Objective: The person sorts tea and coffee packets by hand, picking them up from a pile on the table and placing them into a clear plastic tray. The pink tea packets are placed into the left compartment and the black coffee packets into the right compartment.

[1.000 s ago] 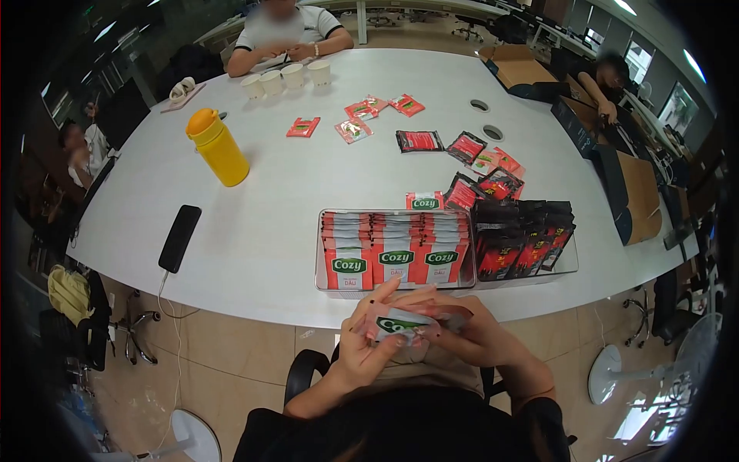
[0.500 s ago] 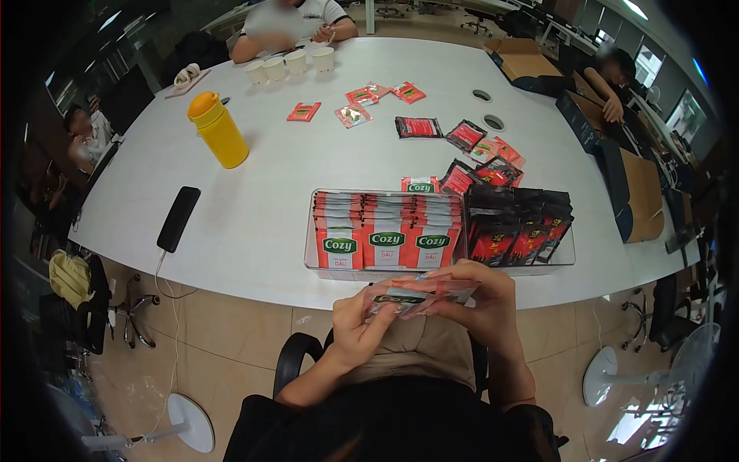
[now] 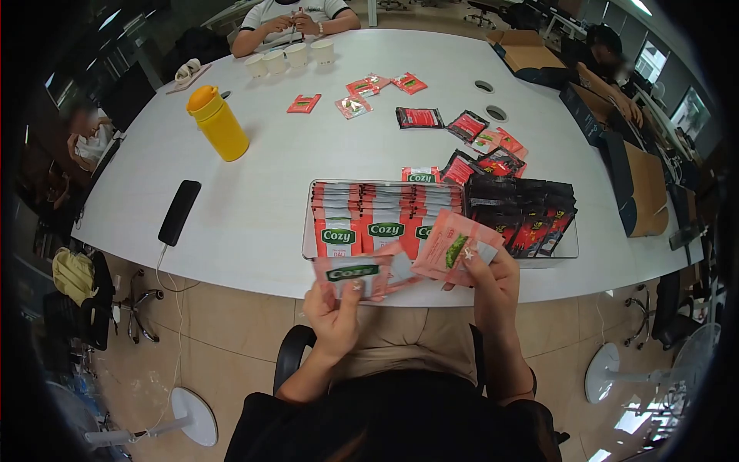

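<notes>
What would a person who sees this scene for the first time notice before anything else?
The eye goes first to the two hands at the near edge of the white table: the left hand holds a small fan of Cozy sachets, the right hand a single pink sachet. Just behind them a clear tray is packed with red Cozy packets and black packets. Farther left stands a yellow bottle.

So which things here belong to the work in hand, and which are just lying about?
In hand: left hand with a fan of Cozy sachets; right hand with a pink sachet; clear tray packed with Cozy rows and black sachets.
Lying about: yellow bottle, phone, paper cups, loose sachets scattered on the table, cardboard box.
</notes>
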Demonstrator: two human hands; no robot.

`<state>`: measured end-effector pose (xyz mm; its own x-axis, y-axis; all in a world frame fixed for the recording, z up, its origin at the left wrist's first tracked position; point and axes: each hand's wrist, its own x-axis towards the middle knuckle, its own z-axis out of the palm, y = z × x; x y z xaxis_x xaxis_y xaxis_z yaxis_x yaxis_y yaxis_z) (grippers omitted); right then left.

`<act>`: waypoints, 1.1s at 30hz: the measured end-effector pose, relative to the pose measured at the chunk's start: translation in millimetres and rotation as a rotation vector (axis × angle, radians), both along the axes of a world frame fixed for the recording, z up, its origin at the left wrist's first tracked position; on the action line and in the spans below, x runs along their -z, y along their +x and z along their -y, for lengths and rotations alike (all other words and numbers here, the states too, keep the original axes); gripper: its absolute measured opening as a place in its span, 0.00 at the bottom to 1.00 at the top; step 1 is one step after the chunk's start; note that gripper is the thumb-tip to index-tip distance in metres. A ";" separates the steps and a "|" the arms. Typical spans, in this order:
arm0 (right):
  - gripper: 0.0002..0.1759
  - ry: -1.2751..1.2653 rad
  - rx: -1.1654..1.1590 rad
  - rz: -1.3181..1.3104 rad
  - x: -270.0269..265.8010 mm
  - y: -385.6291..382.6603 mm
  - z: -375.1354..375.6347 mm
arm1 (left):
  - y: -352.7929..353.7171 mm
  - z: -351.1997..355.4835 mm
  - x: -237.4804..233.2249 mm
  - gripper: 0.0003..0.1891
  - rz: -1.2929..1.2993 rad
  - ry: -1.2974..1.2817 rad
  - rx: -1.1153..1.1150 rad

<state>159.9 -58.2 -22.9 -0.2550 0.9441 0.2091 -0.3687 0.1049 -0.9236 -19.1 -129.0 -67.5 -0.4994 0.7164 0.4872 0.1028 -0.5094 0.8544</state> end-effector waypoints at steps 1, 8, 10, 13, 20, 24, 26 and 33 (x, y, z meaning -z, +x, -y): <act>0.17 0.025 0.008 0.012 1.1 3.2 -2.2 | -2.6 -2.6 1.1 0.08 0.037 0.042 -0.054; 0.21 0.593 0.238 0.363 -6.1 11.4 -19.4 | -42.0 -27.1 4.5 0.12 0.123 0.229 -0.395; 0.23 0.563 0.257 0.418 -4.5 19.5 -21.5 | -50.4 -36.4 7.9 0.14 0.194 0.218 -0.445; 0.26 0.427 0.192 0.484 -3.2 33.1 -17.9 | -59.8 -45.7 17.3 0.18 0.349 0.122 -0.420; 0.23 0.416 0.263 0.425 -16.8 24.0 -19.8 | -70.0 -43.0 21.2 0.20 0.512 0.080 -0.300; 0.19 0.487 0.214 0.441 -27.1 19.0 -23.8 | -65.0 -42.4 16.2 0.20 0.517 0.091 -0.292; 0.18 0.481 0.171 0.598 -28.4 17.5 -27.5 | -65.2 -42.4 16.3 0.20 0.519 0.085 -0.296; 0.27 0.778 -0.047 1.169 -46.4 -6.1 -42.0 | -70.6 -41.4 24.8 0.19 0.508 0.089 -0.285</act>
<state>153.8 -16.2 23.5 -0.6700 0.6719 0.3156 0.5444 0.7338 -0.4065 -89.7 -87.6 -92.3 -0.8527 0.4872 0.1885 -0.1654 -0.5941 0.7872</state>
